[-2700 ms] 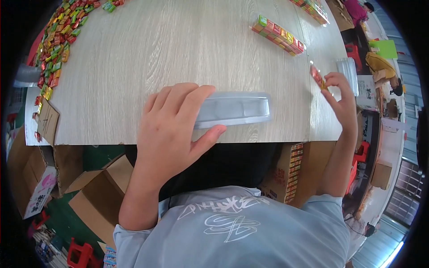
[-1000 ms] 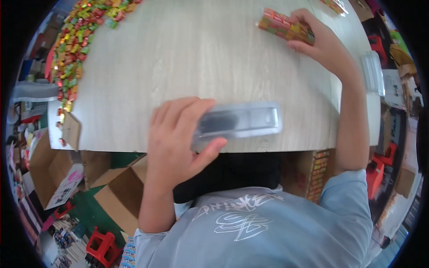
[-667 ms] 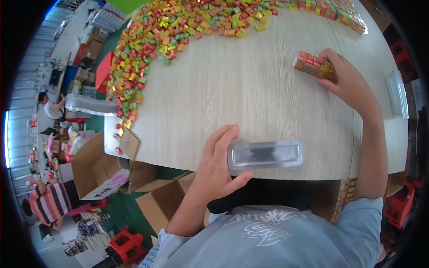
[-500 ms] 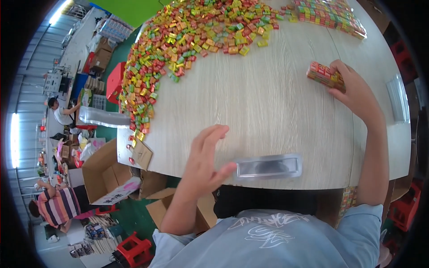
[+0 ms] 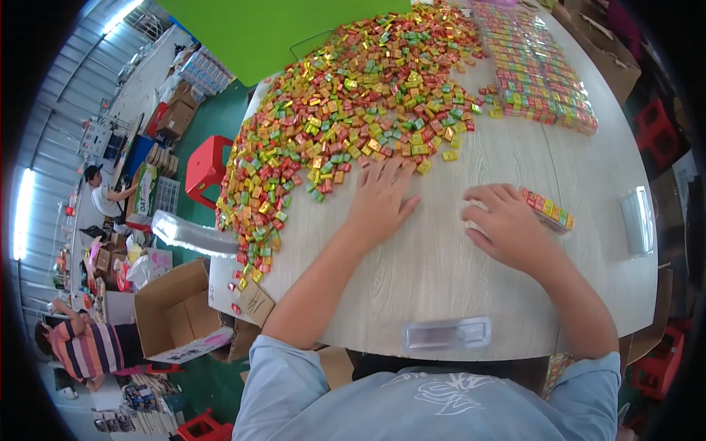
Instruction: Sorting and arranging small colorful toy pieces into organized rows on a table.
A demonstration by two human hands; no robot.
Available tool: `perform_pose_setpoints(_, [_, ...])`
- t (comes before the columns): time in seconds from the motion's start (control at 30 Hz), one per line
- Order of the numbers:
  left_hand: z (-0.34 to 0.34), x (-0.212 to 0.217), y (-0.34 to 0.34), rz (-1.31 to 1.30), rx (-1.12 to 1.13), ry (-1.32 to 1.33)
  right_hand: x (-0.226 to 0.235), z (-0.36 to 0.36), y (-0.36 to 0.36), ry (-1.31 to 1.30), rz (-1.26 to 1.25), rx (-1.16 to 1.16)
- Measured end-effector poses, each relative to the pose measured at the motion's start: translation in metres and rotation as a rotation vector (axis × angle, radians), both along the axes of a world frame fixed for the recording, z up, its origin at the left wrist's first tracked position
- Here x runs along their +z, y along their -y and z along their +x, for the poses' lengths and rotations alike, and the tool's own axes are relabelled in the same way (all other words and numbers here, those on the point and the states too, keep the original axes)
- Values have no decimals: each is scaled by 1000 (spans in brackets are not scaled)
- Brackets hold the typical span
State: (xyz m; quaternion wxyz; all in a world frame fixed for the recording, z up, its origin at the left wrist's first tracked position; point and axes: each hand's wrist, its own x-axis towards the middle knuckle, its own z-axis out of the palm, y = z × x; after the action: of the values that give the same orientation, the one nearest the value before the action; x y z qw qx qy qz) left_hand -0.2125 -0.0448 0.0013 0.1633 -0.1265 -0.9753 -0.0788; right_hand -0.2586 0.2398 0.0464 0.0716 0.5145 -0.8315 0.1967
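I judge this the gathering step: my left hand (image 5: 382,200) lies spread, empty, at the six o'clock edge of the heap of small foil-wrapped sweets (image 5: 346,117). My right hand (image 5: 507,229), fingers loosely curled, touches a filled row of sweets (image 5: 548,210); next, rake sweets toward the empty clear plastic tray (image 5: 447,334).

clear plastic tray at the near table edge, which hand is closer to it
Right. The right hand lies just up and to the right of the clear plastic tray; the left hand is farther up the table, at the candy pile.
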Motion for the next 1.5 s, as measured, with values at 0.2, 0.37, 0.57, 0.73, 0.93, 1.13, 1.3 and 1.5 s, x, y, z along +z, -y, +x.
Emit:
perform_pose_setpoints(0.2, [0, 6, 7, 137, -57, 38, -30, -40, 77, 80, -2, -187])
perform_pose_setpoints(0.37, [-5, 6, 18, 229, -119, 81, -44, -45, 86, 65, -56, -193])
perform_pose_setpoints(0.57, [-15, 5, 23, 242, -39, 105, -46, -45, 93, 41, -65, -133])
perform_pose_setpoints(0.73, [-16, -1, 21, 269, -42, 20, -45, -43, 91, 28, -66, -98])
perform_pose_setpoints(0.93, [-16, -1, 24, 398, -159, 225, -42, -43, 88, 62, -129, -56])
perform_pose_setpoints(1.13, [-16, 2, 20, 245, 12, -9, -47, -46, 91, 62, -131, -68])
perform_pose_setpoints(1.3, [-18, 1, 25, 348, -48, 80, -48, -46, 93, 86, -169, -69])
perform_pose_setpoints(1.5, [-17, -10, 32, 539, -202, 212, -45, -46, 87, 85, -174, -13])
